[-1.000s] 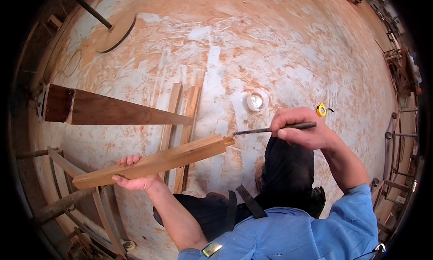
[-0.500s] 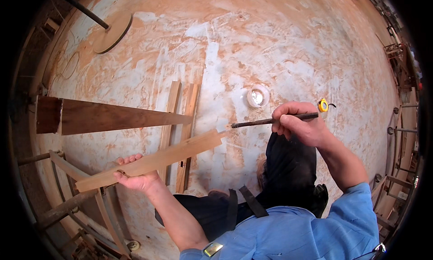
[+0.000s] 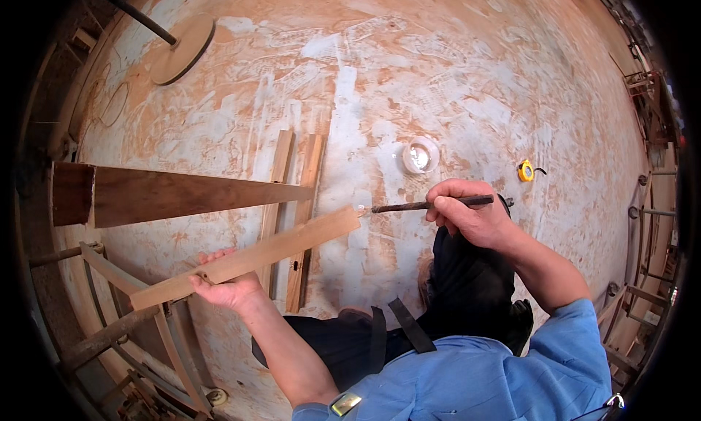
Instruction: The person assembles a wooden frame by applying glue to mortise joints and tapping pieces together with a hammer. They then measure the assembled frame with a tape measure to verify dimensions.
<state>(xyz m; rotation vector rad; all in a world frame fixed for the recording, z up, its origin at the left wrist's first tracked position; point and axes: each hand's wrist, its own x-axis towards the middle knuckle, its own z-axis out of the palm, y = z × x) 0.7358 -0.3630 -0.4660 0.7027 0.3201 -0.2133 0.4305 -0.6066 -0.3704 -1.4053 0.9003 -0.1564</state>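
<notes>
My left hand [image 3: 232, 284], palm up, is wrapped round a pale wooden board [image 3: 270, 251] near its left end. The board slants up to the right, and a tenon-like tip shows at its far end. In my right hand [image 3: 473, 211] is a slim dark brush [image 3: 409, 207], pinched between thumb and fingers. The brush's tip meets the end of the board, where a whitish wet patch shows. Beyond my right hand stands a clear round tub [image 3: 431, 157] with white stuff in it.
Two narrow wooden strips [image 3: 305, 216] lie on the stained work surface [image 3: 453, 70]. A long tapering brown beam [image 3: 182, 196] juts in from the left, above them. A yellow tape measure [image 3: 525, 170] lies at the right. Far left are a round disc on a rod [image 3: 186, 52] and a wooden frame [image 3: 175, 348].
My right hand has moved left and slightly down, bringing the brush tip to the board's end. The board has shifted a little to the right.
</notes>
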